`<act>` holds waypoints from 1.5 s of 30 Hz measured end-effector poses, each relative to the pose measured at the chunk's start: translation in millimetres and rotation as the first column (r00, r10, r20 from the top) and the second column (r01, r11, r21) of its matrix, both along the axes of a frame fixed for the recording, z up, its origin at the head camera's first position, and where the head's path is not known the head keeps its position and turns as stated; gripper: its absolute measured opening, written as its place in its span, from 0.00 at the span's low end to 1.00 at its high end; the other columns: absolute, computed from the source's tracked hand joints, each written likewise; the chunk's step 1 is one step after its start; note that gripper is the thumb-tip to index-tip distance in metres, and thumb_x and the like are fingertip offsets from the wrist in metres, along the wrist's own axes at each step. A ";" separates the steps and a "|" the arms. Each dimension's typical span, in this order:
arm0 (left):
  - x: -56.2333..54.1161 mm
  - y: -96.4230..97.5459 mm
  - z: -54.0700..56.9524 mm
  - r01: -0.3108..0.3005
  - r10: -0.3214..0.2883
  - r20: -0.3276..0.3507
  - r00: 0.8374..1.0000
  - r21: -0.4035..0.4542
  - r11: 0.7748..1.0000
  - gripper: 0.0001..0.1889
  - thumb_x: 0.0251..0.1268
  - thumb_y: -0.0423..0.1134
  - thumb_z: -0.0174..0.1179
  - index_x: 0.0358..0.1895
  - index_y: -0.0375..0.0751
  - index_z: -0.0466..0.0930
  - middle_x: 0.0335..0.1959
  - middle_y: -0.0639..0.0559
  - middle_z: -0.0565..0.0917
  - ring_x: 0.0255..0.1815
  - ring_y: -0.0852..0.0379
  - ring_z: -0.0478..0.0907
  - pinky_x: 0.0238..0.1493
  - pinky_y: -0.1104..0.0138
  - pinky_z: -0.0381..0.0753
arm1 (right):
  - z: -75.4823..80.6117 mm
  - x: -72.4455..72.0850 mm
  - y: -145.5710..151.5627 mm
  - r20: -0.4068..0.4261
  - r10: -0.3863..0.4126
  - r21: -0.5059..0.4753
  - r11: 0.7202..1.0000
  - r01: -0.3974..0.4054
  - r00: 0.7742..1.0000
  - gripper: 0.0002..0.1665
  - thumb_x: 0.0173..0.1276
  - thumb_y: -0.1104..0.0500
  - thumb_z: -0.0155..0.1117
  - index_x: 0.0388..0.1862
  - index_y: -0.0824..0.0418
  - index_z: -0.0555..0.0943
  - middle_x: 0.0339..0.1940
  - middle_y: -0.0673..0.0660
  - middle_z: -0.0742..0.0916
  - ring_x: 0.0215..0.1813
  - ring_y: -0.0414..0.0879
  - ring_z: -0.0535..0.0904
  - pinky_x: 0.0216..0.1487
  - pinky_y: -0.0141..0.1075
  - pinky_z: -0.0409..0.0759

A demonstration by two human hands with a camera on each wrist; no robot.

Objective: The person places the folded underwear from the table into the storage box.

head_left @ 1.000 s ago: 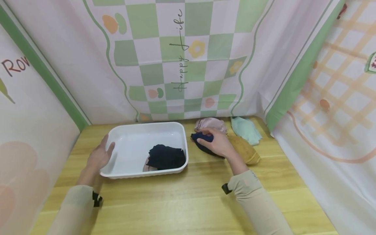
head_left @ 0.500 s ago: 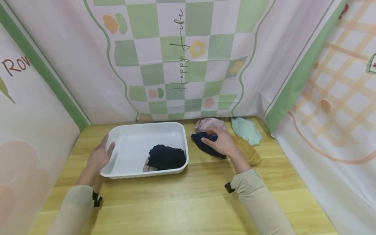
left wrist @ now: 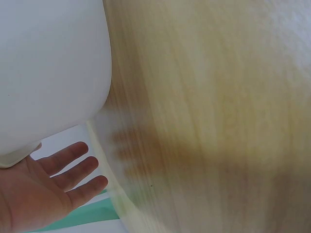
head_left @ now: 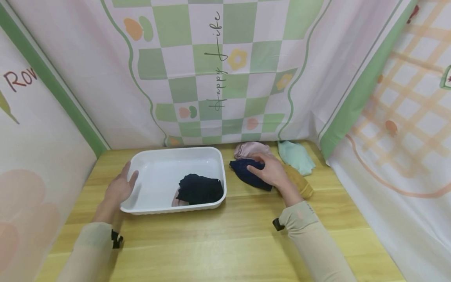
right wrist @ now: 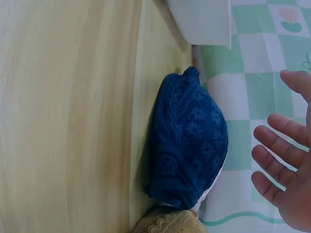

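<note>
My left hand rests at the left end of a white tray, its thumb over the rim. In the left wrist view its other fingers lie straight and spread outside the tray. A black cloth piece lies inside at the right, partly over a pinkish one. Just above a folded navy lace undergarment, my right hand hovers with relaxed fingers. The right wrist view shows the undergarment apart from the spread fingers. A mustard lace-trimmed piece is partly hidden by my right hand.
A pale pink folded piece and a mint one lie behind, by the back curtain. Printed cloth hangs at the left and right too. All stands on a wooden table.
My right hand has drifted slightly to the right, showing more of the navy undergarment beneath. The left hand and the tray stay in place.
</note>
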State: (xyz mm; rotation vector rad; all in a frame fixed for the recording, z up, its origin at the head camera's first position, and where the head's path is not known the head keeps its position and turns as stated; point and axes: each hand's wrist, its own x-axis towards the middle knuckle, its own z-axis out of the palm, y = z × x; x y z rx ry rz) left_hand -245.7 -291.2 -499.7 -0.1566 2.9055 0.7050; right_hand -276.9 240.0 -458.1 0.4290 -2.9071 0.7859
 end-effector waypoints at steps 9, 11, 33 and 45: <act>0.7 -0.5 -0.7 -0.001 0.001 -0.006 1.000 -0.006 1.000 0.44 0.74 0.70 0.16 0.81 0.42 0.26 0.76 0.22 0.50 0.74 0.20 0.53 0.73 0.34 0.56 | -7.9 -4.7 5.4 -0.010 -0.024 0.053 0.998 0.024 1.000 0.34 0.67 0.37 0.65 0.64 0.56 0.78 0.58 0.59 0.86 0.59 0.56 0.82 0.61 0.55 0.79; 0.6 -0.5 -0.9 0.002 -0.002 -0.013 1.000 -0.012 1.000 0.44 0.74 0.70 0.17 0.81 0.42 0.27 0.76 0.22 0.50 0.73 0.21 0.54 0.73 0.34 0.57 | -10.2 -5.6 7.0 -0.019 -0.028 0.066 0.997 0.029 0.999 0.34 0.67 0.38 0.65 0.63 0.57 0.79 0.57 0.60 0.86 0.58 0.56 0.82 0.61 0.55 0.79; -1.2 0.0 0.3 -0.004 0.004 -0.007 1.000 -0.002 1.000 0.45 0.73 0.71 0.16 0.81 0.43 0.26 0.77 0.22 0.49 0.73 0.20 0.53 0.73 0.33 0.56 | -26.2 -13.5 16.1 0.045 -0.121 0.308 0.946 0.101 0.992 0.51 0.57 0.30 0.69 0.70 0.60 0.73 0.71 0.67 0.76 0.66 0.69 0.72 0.68 0.63 0.70; -2.1 -2.0 -2.6 -0.003 0.003 -0.016 1.000 -0.008 1.000 0.46 0.72 0.72 0.16 0.81 0.42 0.27 0.76 0.22 0.50 0.73 0.21 0.53 0.73 0.34 0.57 | -35.7 -15.4 9.1 0.108 -0.158 0.419 0.902 0.099 0.982 0.66 0.51 0.28 0.73 0.79 0.61 0.59 0.76 0.71 0.68 0.71 0.71 0.66 0.69 0.67 0.66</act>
